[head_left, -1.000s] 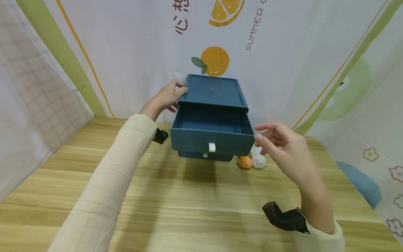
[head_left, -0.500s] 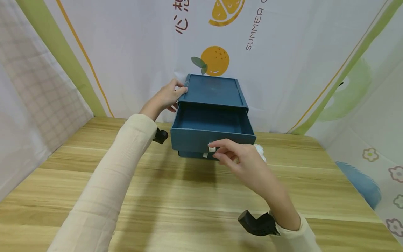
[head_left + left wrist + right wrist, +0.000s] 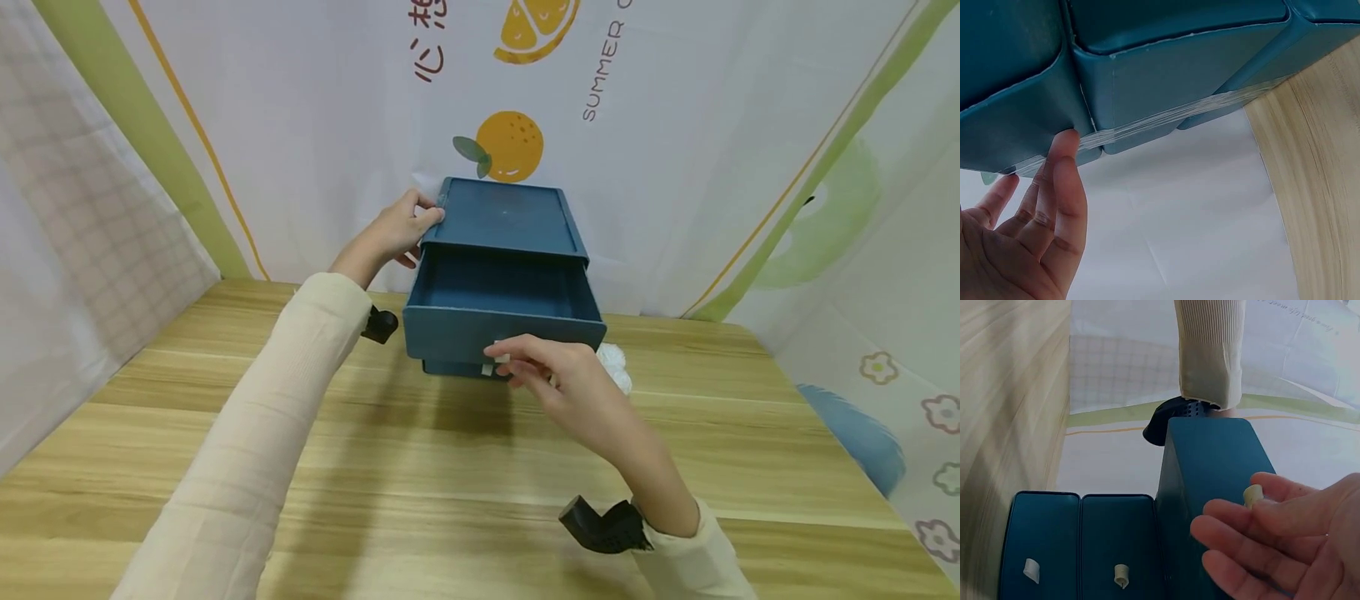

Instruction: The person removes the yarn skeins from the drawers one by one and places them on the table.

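A dark blue drawer cabinet point(image 3: 510, 218) stands at the back of the table, its top drawer point(image 3: 442, 329) pulled far out with nothing showing inside. My left hand point(image 3: 392, 231) holds the cabinet's left side, thumb over the top edge. In the left wrist view its fingers point(image 3: 1063, 156) lie against the side panel, by a strip of clear tape point(image 3: 1166, 117). My right hand point(image 3: 573, 379) is in front of the top drawer. In the right wrist view its thumb and index finger pinch the drawer's pale pull tab point(image 3: 1252, 495), the other fingers spread near the front.
Two lower drawers point(image 3: 1119, 531) are pushed in, each with a white loop tab point(image 3: 1121, 575). White yarn balls point(image 3: 615, 367) show beside the cabinet, partly behind my right hand. A fruit-printed curtain point(image 3: 675, 167) hangs behind the wooden table point(image 3: 750, 450).
My right hand has moved left from the drawer's right corner to its pull tab, now covering the orange yarn. My left hand stays on the cabinet, and the drawer remains pulled out.
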`<act>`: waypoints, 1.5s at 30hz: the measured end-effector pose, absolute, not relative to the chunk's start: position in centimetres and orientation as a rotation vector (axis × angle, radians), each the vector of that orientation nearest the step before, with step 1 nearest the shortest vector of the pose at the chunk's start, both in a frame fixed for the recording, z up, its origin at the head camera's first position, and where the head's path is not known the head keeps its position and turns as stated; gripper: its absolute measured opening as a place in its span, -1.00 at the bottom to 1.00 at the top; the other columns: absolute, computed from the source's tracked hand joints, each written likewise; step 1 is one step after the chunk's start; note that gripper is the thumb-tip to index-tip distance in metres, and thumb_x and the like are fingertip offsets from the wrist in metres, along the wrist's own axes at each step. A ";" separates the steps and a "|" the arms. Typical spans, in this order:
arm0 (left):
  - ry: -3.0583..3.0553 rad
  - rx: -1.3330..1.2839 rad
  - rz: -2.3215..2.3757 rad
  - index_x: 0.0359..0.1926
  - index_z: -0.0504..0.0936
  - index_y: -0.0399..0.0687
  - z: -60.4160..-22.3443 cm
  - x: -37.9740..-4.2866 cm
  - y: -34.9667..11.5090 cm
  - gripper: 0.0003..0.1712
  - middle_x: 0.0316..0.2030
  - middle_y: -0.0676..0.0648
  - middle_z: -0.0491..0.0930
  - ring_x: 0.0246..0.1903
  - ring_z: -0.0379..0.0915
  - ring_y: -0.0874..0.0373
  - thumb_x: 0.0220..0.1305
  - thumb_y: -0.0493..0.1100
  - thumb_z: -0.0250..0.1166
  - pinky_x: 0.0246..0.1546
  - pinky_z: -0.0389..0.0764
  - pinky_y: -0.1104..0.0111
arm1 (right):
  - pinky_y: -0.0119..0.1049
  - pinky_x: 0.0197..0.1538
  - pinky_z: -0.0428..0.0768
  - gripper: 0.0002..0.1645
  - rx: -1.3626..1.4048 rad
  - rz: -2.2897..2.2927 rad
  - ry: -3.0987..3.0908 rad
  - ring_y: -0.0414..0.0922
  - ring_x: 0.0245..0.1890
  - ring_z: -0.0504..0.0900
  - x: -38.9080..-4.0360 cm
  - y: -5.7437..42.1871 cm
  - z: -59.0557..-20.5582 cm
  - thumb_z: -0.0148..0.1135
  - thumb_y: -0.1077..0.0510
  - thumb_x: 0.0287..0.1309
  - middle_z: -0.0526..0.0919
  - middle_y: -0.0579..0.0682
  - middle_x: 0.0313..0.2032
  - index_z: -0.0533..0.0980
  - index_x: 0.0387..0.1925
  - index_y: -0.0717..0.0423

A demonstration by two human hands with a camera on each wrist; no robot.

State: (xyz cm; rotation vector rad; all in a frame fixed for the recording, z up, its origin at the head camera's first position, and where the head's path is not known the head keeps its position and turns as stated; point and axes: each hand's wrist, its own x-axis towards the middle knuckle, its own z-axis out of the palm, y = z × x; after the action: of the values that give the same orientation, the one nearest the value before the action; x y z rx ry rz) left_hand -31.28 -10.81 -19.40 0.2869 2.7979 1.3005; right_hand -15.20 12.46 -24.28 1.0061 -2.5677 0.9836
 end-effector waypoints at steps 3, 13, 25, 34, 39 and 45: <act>2.800 0.283 1.302 0.32 0.06 -0.04 -19.4 -31.3 -10.9 -0.43 0.07 -0.30 0.43 -0.18 0.49 -0.14 0.43 0.13 -0.17 -0.15 0.59 0.12 | -0.47 -0.24 0.60 -0.70 1.014 0.998 -2.559 -0.28 -0.28 0.65 -15.4 12.4 -24.4 0.11 0.33 0.22 0.70 -0.08 -0.23 0.57 -0.05 0.06; 2.798 0.290 1.309 0.31 0.07 -0.04 -19.5 -31.4 -10.8 -0.44 0.05 -0.29 0.44 -0.20 0.50 -0.14 0.43 0.12 -0.18 -0.16 0.60 0.13 | -0.45 -0.22 0.61 -0.70 0.938 1.012 -2.486 -0.19 -0.26 0.68 -16.6 12.1 -25.6 0.11 0.39 0.19 0.70 0.00 -0.20 0.57 -0.06 0.13; 2.803 0.293 1.293 0.31 0.07 -0.03 -19.3 -31.4 -10.9 -0.44 -0.06 -0.28 0.50 -0.31 0.53 -0.06 0.43 0.12 -0.19 -0.18 0.60 0.12 | -0.31 -0.23 0.64 -0.73 0.830 1.095 -2.420 -0.18 -0.33 0.63 -18.5 10.9 -26.9 0.01 0.35 0.28 0.68 0.06 -0.20 0.54 -0.04 0.18; 2.781 0.304 1.317 0.32 0.06 -0.02 -19.4 -31.2 -10.8 -0.43 -0.14 -0.26 0.48 -0.30 0.50 -0.06 0.43 0.13 -0.19 -0.11 0.57 0.06 | -0.28 -0.14 0.59 -0.64 0.842 0.994 -2.413 -0.09 -0.28 0.54 -20.1 10.1 -27.2 -0.18 0.51 0.28 0.53 0.12 -0.26 0.40 0.02 0.27; 2.786 0.303 1.314 0.32 0.07 -0.03 -19.4 -31.1 -10.8 -0.43 -0.16 -0.23 0.45 -0.32 0.48 -0.03 0.43 0.12 -0.19 -0.17 0.59 0.12 | -0.24 -0.13 0.58 -0.59 0.864 0.989 -2.396 -0.05 -0.26 0.51 -20.9 10.1 -27.4 -0.27 0.55 0.25 0.48 0.13 -0.26 0.37 0.03 0.30; 2.789 0.295 1.312 0.32 0.07 -0.02 -19.3 -31.2 -10.9 -0.43 -0.11 -0.25 0.44 -0.32 0.47 -0.04 0.43 0.12 -0.19 -0.21 0.60 0.16 | -0.21 -0.05 0.54 -0.41 0.837 0.968 -2.455 0.00 -0.18 0.48 -21.9 10.1 -27.9 -0.27 0.60 0.17 0.45 0.15 -0.08 0.27 0.20 0.26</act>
State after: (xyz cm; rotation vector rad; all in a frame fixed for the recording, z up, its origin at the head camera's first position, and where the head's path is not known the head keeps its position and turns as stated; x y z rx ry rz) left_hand -31.20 -10.87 -19.30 0.2951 2.7892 1.3119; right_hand -21.89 10.09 -27.87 0.8374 -2.4552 0.9677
